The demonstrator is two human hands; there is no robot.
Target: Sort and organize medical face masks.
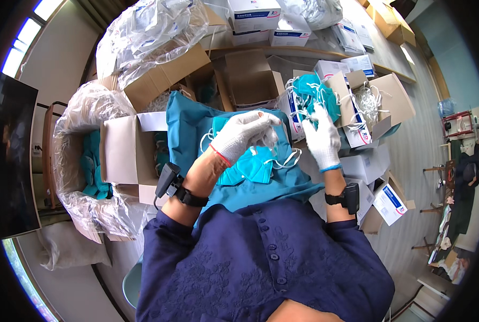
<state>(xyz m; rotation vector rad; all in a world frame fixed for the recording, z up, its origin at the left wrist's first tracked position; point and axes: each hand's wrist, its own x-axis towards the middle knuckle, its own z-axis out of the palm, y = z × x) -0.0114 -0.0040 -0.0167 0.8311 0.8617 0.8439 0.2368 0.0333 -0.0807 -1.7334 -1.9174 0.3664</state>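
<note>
My left hand [248,132], in a white knitted glove with a red cuff, hovers over the blue cloth on my lap with curled fingers. What they hold, if anything, I cannot make out. Below it lie teal face masks [254,165] with white straps. To the right, my right hand [323,142], in a similar glove with a blue cuff, reaches away from me. Its fingers close at the near edge of a bunch of teal face masks [316,91], among their white straps. That bunch is at an open carton; the fingertips are partly lost against the straps.
An open box [365,137] holding white straps stands right of the bunch. On the left, a plastic-lined carton [70,166] contains more teal masks. Open brown cartons [250,75] stand ahead, and white printed boxes [254,16] are stacked farther back.
</note>
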